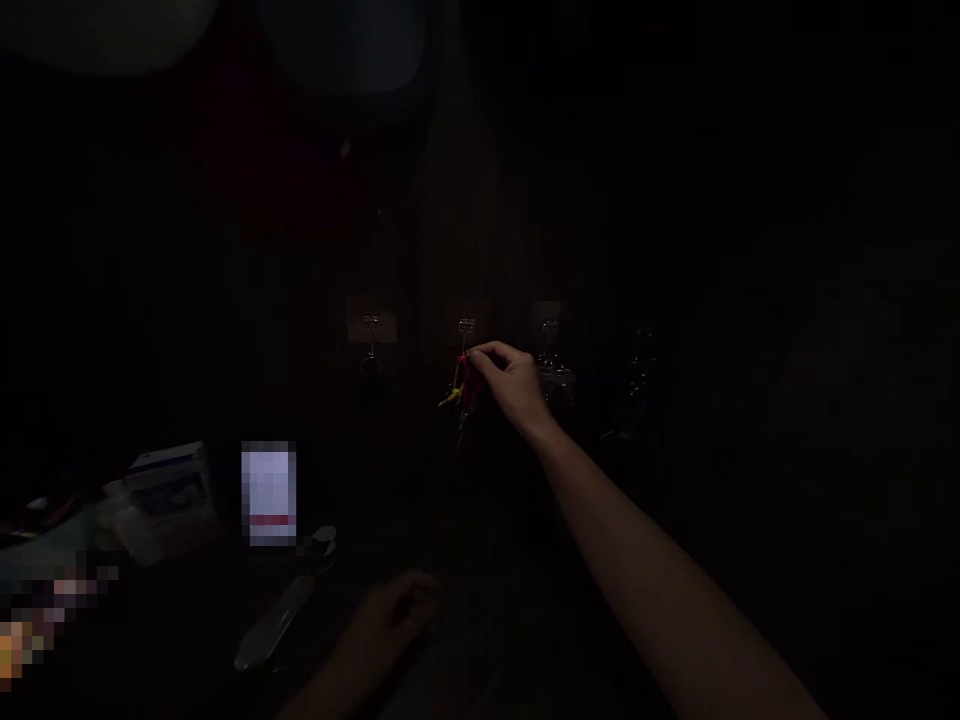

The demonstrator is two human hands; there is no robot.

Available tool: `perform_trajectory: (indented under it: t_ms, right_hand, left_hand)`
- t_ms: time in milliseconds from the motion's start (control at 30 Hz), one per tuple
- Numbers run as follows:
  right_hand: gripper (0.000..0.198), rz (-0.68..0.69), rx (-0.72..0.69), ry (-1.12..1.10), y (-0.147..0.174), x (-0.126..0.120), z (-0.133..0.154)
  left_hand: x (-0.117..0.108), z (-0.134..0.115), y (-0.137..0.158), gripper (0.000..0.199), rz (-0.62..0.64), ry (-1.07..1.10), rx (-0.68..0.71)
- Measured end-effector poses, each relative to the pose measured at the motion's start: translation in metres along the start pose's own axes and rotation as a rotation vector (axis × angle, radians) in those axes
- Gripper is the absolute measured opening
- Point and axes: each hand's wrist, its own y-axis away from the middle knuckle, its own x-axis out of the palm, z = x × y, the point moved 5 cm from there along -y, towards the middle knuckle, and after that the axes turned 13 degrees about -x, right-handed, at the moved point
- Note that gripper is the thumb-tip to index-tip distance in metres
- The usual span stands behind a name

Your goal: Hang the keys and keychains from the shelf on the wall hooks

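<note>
In dim light, my right hand (510, 375) reaches to the wall, with thumb and forefinger pinched at the top of a red strap with a yellow cord (454, 396). Something thin and metallic, perhaps a key, dangles below it. The strap hangs at a metal wall hook (466, 328); whether it still rests on the hook cannot be made out. Low in the view, my left hand (394, 615) hovers over a dark surface. Its fingers are loosely curled, thumb apart from them, and nothing shows in its grasp.
Another hook (371, 325) on the left carries a ring. Right of my hand, a bunch of keys (555, 375) hangs from a hook. Below left are a white box (172, 490), a lit screen (268, 493) and a pale elongated object (275, 625).
</note>
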Motion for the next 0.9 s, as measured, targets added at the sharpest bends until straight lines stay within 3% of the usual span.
perform_trajectory:
  t_ms: [500,767,900]
  right_hand:
    - [0.041,-0.047,0.084,-0.075,0.065,-0.011,-0.005]
    - [0.031,0.096,0.242,-0.052,0.123,-0.017,-0.024]
    - [0.021,0.323,0.325,-0.062,0.157,-0.015,-0.034]
  left_hand:
    - [-0.001,-0.004,0.002,0.022,0.04,-0.05,-0.016]
    - [-0.003,0.0,-0.002,0.021,-0.001,-0.13,0.013]
    - [-0.003,0.0,-0.002,0.021,-0.01,-0.145,0.038]
